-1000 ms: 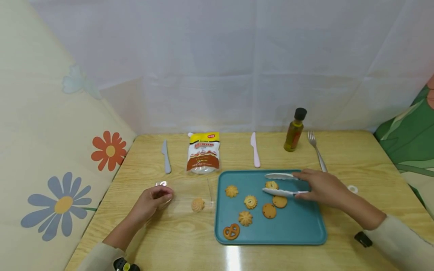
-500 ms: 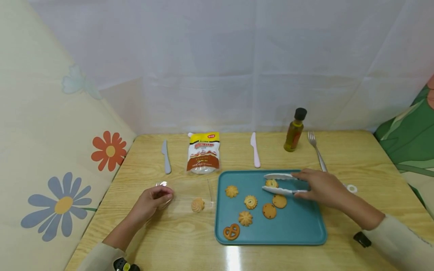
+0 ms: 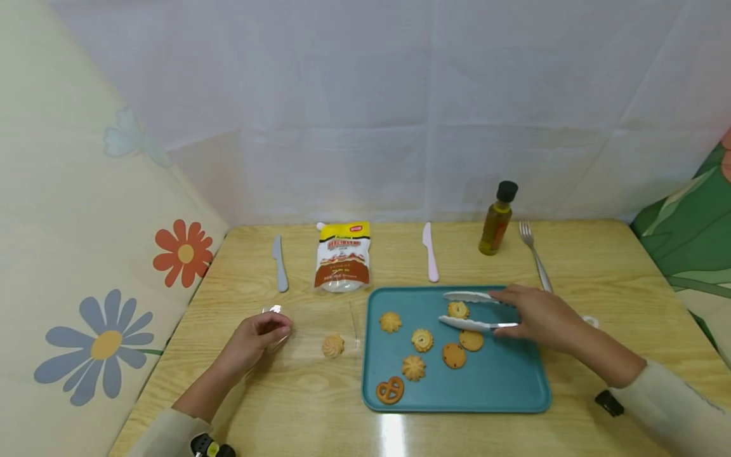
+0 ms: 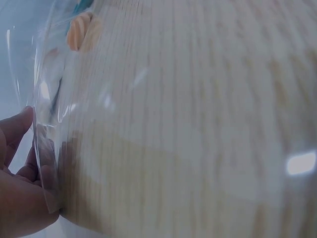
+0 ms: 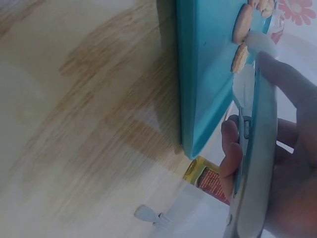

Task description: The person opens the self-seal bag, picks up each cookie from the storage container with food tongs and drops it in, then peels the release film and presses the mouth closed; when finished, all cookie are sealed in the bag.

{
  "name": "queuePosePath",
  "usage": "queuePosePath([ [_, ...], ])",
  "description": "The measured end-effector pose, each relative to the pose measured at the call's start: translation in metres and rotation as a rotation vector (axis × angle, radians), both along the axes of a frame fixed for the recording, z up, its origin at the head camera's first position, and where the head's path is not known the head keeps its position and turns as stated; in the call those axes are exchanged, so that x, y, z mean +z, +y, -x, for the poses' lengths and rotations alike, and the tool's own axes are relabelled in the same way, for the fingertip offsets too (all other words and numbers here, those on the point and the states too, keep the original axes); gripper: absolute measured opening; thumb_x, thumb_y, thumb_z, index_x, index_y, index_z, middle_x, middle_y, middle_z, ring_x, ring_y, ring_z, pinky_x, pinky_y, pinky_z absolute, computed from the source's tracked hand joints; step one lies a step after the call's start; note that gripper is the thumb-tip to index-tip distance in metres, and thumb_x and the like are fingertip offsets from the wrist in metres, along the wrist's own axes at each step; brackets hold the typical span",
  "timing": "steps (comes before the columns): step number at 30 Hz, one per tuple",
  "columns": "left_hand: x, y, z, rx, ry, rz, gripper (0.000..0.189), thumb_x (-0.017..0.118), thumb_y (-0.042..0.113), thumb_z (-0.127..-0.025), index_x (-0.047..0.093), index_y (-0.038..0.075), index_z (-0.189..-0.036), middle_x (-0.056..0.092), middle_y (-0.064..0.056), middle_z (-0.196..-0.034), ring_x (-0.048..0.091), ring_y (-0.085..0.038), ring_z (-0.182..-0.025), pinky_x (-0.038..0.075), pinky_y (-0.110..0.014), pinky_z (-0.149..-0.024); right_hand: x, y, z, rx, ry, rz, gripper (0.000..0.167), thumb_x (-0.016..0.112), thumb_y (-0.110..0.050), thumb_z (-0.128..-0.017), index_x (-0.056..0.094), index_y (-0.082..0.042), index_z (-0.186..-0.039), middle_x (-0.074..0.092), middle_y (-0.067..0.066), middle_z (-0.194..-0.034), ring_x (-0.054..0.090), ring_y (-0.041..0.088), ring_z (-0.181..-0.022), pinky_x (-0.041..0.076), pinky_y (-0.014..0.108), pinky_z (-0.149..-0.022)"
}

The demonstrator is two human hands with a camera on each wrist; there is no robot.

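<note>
Nearest to me, I record a pretzel [image 3: 388, 390] in the near left corner of the tray [image 3: 497, 387], which sits on a wooden table [image 3: 320, 419]. Just beyond it lie a star cookie [image 3: 414, 368] and two round cookies [image 3: 454, 355], the latter side by side. Off the tray's left side, I find the left hand [image 3: 254, 343] pinching the edge of a clear bag [image 3: 305, 324] between thumb and fingers. A swirl cookie [image 3: 333, 346] lies at the bag's tray side; whether inside or beneath it, I cannot tell. The right hand [image 3: 542, 317] grips the tongs [image 3: 471, 323] over the tray; their jaws stand apart, one on each side of a butter cookie [image 3: 458, 309]. I cannot confirm contact with it. Farther back, left to right, I log a grey knife [image 3: 281, 270], a pouch [image 3: 342, 257], a pink knife [image 3: 431, 254], an upright bottle [image 3: 495, 222] and a fork [image 3: 535, 254]. A white cloth [image 3: 365, 127] hangs behind.
</note>
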State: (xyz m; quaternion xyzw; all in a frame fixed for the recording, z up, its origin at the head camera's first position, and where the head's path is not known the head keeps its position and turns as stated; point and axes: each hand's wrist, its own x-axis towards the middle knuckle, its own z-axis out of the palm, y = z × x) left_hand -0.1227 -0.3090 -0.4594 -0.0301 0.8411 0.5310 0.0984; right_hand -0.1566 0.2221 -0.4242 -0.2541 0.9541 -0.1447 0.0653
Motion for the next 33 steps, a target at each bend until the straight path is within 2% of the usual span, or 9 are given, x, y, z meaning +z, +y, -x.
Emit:
queuePosePath([
  [14, 0.000, -0.001, 0.000, 0.000, -0.004, -0.007, 0.020, 0.067, 0.008, -0.100, 0.068, -0.007, -0.113, 0.067, -0.004, -0.103, 0.054, -0.010, -0.092, 0.047, -0.023, -0.076, 0.000, 0.001, 0.000, 0.014, 0.002, 0.041, 0.062, 0.084, -0.038, -0.087, 0.066, -0.005, -0.136, 0.070, 0.014, -0.122, 0.068, 0.022, -0.097, 0.056, 0.041, -0.074],
  [20, 0.001, -0.001, 0.001, 0.003, -0.015, 0.002, 0.020, 0.067, 0.009, -0.101, 0.068, -0.006, -0.113, 0.067, -0.003, -0.104, 0.054, -0.010, -0.093, 0.047, -0.023, -0.077, 0.000, -0.001, 0.001, 0.034, 0.001, 0.074, 0.060, 0.084, -0.037, -0.087, 0.067, -0.005, -0.135, 0.071, 0.010, -0.118, 0.055, 0.006, -0.074, 0.046, 0.026, -0.061],
  [22, 0.000, -0.001, 0.001, 0.003, -0.017, 0.004, 0.020, 0.067, 0.009, -0.101, 0.068, -0.006, -0.114, 0.067, -0.003, -0.104, 0.054, -0.011, -0.094, 0.046, -0.023, -0.077, -0.001, -0.004, 0.002, 0.041, 0.004, 0.082, 0.060, 0.084, -0.037, -0.087, 0.068, -0.005, -0.135, 0.071, 0.010, -0.117, 0.055, 0.006, -0.073, 0.046, 0.025, -0.060],
  [27, 0.000, -0.001, 0.000, 0.004, -0.021, -0.001, 0.021, 0.067, 0.010, -0.101, 0.067, -0.006, -0.114, 0.066, -0.003, -0.103, 0.052, -0.011, -0.090, 0.045, -0.025, -0.072, -0.001, -0.015, 0.005, 0.064, 0.024, 0.081, 0.059, 0.084, -0.039, -0.087, 0.068, -0.007, -0.134, 0.072, 0.008, -0.119, 0.062, 0.011, -0.084, 0.053, 0.031, -0.068],
  [33, 0.001, -0.001, 0.000, 0.005, -0.022, -0.015, 0.022, 0.067, 0.010, -0.101, 0.067, -0.006, -0.114, 0.064, -0.002, -0.100, 0.049, -0.012, -0.083, 0.043, -0.026, -0.065, 0.003, -0.038, 0.010, 0.116, 0.030, 0.091, 0.058, 0.083, -0.038, -0.088, 0.068, -0.008, -0.135, 0.072, 0.004, -0.112, 0.060, 0.009, -0.081, 0.052, 0.031, -0.069],
])
